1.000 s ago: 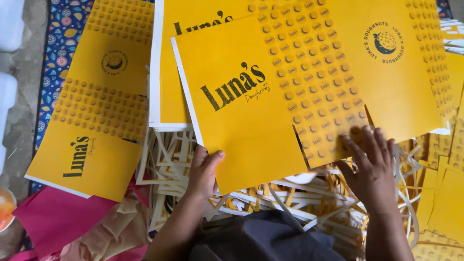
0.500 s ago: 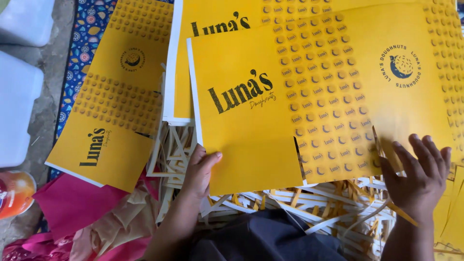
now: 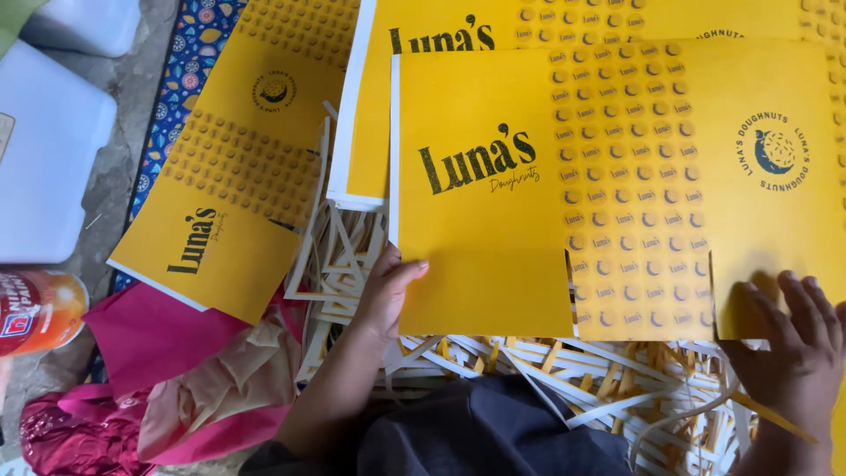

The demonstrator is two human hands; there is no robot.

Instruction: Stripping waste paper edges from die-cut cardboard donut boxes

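At centre frame: yellow printed sheet, die-cut card, flat, white border along its 9 o'clock edge, dot pattern in its middle band, round emblem toward 3 o'clock. Left hand, at the sheet's 7 o'clock corner, pinches that corner, thumb on top, fingers beneath. Right hand, at the sheet's 5 o'clock corner, lies flat and spread on the flap there, fingers pointing to 12 o'clock; holding nothing that shows. Under the sheet toward 12 o'clock: second sheet, same print, partly covered. At 9 o'clock, apart: third sheet, tilted, lying alone. Beneath all, from 6 to 4 o'clock: heap of white and yellow offcut strips. At 8 o'clock: pink cloth, crumpled. Far 9 o'clock edge: orange jar, beside a white box.
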